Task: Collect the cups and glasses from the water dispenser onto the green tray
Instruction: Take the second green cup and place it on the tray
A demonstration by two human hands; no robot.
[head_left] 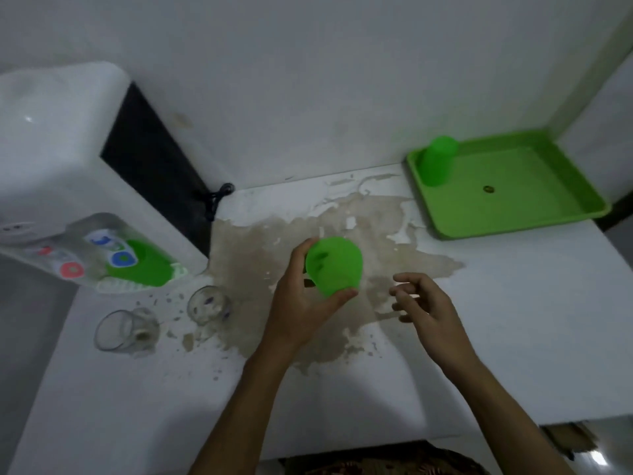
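Two clear glasses (209,305) on counter (peeling); left hand (301,303) grips plastic cup (334,265).

Cup (334,265) and tray (507,186) look like matt green plastic. Two glasses (209,305) are clear glass. The dispenser (61,159) is glossy white plastic. The counter's (513,320) white coating is peeling, rough.

Both forearms are bare and sleeveless, left hand (301,303) and right hand (424,303) without rings or gloves.
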